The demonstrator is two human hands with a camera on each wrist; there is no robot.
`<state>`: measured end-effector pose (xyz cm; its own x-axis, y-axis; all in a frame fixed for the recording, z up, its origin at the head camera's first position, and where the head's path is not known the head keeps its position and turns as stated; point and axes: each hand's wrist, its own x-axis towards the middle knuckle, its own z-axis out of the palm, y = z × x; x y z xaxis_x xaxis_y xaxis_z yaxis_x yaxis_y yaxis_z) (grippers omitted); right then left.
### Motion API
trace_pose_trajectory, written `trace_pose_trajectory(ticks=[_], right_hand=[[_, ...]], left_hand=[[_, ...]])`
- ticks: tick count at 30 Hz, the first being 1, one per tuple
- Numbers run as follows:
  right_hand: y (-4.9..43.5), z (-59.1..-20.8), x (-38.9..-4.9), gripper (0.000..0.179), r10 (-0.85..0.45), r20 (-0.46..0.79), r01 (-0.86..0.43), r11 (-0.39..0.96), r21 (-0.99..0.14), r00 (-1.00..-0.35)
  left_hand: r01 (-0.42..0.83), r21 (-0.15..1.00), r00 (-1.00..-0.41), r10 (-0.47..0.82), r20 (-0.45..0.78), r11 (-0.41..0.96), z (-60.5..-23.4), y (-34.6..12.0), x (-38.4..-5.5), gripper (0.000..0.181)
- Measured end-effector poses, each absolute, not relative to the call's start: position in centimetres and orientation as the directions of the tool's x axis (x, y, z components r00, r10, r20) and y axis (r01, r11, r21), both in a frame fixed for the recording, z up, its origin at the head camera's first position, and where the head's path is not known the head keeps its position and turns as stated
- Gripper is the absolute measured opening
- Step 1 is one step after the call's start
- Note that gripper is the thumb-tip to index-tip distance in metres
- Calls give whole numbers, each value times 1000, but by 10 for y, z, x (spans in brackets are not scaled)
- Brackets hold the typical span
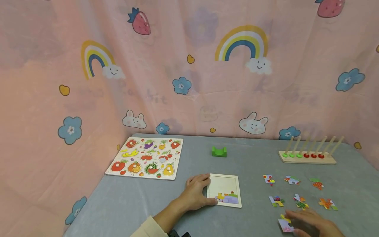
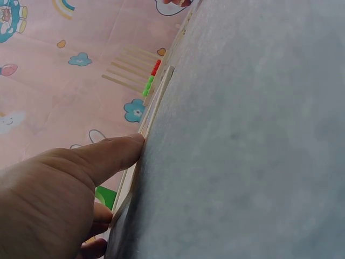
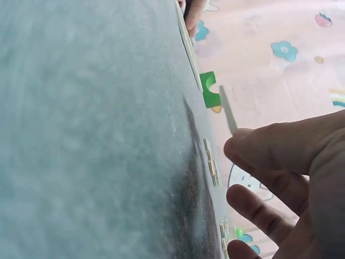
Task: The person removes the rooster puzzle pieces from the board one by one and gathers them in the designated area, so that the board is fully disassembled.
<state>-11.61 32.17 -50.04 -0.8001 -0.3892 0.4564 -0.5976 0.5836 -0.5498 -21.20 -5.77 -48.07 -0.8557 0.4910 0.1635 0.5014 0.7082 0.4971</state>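
My left hand [image 1: 196, 194] holds a square wooden puzzle board [image 1: 223, 184] at its left side, thumb at the lower edge and fingers by the upper left corner. A few joined purple, yellow and green pieces [image 1: 230, 198] lie along the bottom of its recess. At the lower right, my right hand [image 1: 312, 222] pinches a jigsaw piece [image 1: 286, 225], purple with a yellow tab. The right wrist view shows that piece [image 3: 228, 110] edge-on between thumb and finger, raised off the table, with the other fingers loosely bent.
Several loose jigsaw pieces [image 1: 276, 200] lie in two rows beyond my right hand. A fruit peg puzzle [image 1: 177, 158] is at the back left, a green notched block [image 1: 219, 152] at the back middle. A wooden peg stand [image 1: 308, 159] with red and green beads stands at the back right.
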Motion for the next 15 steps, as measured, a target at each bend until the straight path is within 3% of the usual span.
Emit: trace_pose_trajectory(ticks=[11, 15], right_hand=[[327, -512, -124, 66, -477, 527, -706, 557, -438, -703], [331, -515, -127, 65, -499, 516, -713, 561, -421, -697]], left_hand=[[501, 492, -856, 493, 157, 712, -482, -57, -213, 72], [498, 488, -858, 488, 158, 717, -483, -58, -213, 73]])
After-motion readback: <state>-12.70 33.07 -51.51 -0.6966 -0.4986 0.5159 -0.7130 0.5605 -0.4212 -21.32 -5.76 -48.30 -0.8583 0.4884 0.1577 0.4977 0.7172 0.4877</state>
